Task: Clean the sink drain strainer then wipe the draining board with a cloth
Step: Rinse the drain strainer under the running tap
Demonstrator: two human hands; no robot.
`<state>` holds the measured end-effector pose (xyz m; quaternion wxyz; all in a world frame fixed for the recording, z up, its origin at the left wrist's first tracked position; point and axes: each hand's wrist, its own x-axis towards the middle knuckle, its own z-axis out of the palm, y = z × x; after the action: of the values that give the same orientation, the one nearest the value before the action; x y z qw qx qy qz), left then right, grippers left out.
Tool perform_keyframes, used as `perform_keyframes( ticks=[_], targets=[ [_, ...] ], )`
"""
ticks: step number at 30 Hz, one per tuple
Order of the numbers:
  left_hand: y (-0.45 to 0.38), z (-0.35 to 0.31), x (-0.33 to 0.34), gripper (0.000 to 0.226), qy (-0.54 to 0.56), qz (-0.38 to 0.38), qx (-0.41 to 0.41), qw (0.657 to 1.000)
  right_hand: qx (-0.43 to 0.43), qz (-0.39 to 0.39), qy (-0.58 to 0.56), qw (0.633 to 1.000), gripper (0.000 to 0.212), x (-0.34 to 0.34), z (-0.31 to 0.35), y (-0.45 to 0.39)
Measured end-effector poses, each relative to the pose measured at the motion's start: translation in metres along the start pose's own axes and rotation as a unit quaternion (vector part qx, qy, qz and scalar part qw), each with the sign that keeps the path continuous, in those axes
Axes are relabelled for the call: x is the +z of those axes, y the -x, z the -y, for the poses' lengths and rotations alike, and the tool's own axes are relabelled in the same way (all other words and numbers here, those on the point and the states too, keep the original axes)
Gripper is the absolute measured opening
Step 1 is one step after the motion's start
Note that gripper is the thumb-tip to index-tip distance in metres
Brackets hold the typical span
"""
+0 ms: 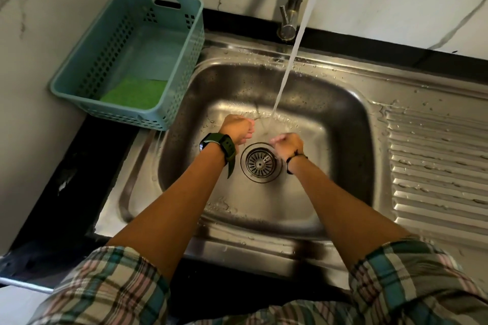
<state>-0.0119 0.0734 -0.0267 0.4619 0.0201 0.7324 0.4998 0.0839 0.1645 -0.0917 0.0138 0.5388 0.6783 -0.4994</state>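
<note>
Strainer (259,163) sits seated in the drain at the sink (343,103) floor, round, so no long axis to line up. It lies between both wrists, toward the body from both hands. Right hand (287,145) is just beside its far-right rim, nearer; left hand (237,129) is off its far-left. Water stream (290,55) lands between the hands, just beyond the strainer. Both grips: fingers loosely curled, clamped on nothing I can see. Draining board (435,161) is right of the basin, wet. No cloth visible; green pad (134,92) is in the basket (105,42), left.
</note>
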Motion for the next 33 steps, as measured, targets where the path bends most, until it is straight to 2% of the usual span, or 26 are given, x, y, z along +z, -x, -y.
perform_keyframes(
  ticks=[1,3,5,8,12,15,20,23,27,31,33],
  targets=[
    [0.000,-0.004,0.002,0.026,0.006,0.006,0.005,1.000,0.006,0.010,-0.075,0.997,0.033,-0.006,0.014,-0.001],
    [0.000,-0.011,0.008,0.031,0.021,0.013,0.022,0.999,-0.061,0.001,-0.128,0.990,0.036,-0.022,0.041,-0.004],
    [0.001,-0.020,0.014,0.031,0.040,0.011,0.042,0.998,-0.120,-0.010,-0.134,0.984,0.039,-0.035,0.067,-0.002],
    [0.004,-0.035,0.023,0.029,0.075,0.033,0.066,0.994,-0.164,-0.013,-0.120,0.979,0.037,-0.054,0.098,0.002],
    [0.009,-0.051,0.027,0.030,0.102,0.062,0.099,0.988,-0.204,0.045,-0.077,0.975,0.036,-0.073,0.116,0.015],
    [0.012,-0.056,0.025,0.028,0.077,0.068,0.094,0.990,-0.214,0.081,-0.041,0.973,0.035,-0.080,0.118,0.022],
    [0.019,-0.055,0.018,0.025,0.022,0.062,0.082,0.994,-0.229,0.073,0.056,0.969,0.033,-0.082,0.120,0.026],
    [0.023,-0.054,0.016,0.025,0.008,0.052,0.076,0.996,-0.218,0.106,0.024,0.970,0.036,-0.083,0.121,0.029],
    [0.022,-0.057,0.010,0.020,-0.006,0.050,0.058,0.997,-0.243,0.095,0.060,0.963,0.034,-0.085,0.123,0.031],
    [0.019,-0.061,0.010,0.022,-0.005,0.028,0.062,0.998,-0.211,0.114,-0.051,0.969,0.028,-0.091,0.122,0.030],
    [0.018,-0.063,0.010,0.022,0.004,0.033,0.059,0.998,-0.215,0.089,-0.017,0.972,0.024,-0.092,0.124,0.025]
  ],
)
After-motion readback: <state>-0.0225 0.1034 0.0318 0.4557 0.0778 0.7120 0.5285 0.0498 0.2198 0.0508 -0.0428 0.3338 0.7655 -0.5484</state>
